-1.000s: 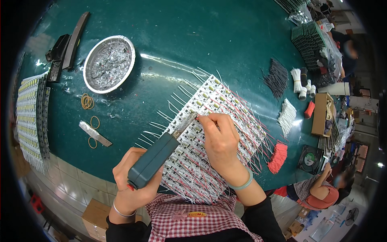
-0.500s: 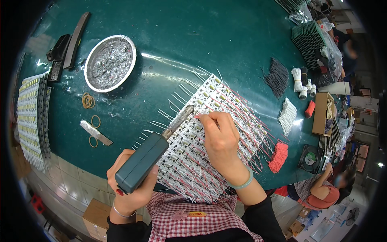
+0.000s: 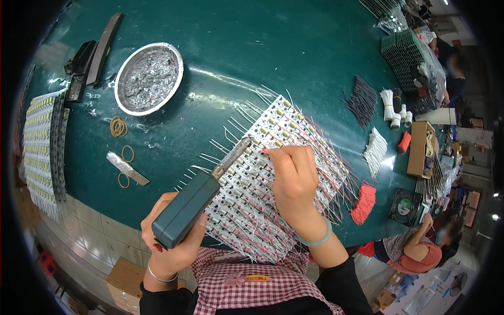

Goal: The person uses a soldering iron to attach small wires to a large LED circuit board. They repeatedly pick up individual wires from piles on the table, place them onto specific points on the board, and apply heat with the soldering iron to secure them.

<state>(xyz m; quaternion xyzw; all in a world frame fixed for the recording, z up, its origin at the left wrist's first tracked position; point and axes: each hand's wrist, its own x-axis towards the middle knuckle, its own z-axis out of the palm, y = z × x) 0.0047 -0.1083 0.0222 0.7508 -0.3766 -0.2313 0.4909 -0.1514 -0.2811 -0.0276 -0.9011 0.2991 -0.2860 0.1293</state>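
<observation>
Left hand (image 3: 176,247) grips iron (image 3: 202,197); right hand (image 3: 294,176) pinches wire on board (image 3: 286,131). Slipped tip could bridge neighbouring pads.

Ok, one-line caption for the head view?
Left hand holds a soldering tool over a wired LED board; right hand steadies a wire.

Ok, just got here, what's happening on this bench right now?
A person works at a green table. The left hand grips a dark green-handled soldering tool, its metal tip lying over a white panel of small components bristling with red and white wires. The right hand rests on the panel, fingertips pinched beside the tip. A foil-lined dish sits further back on the left.
</observation>
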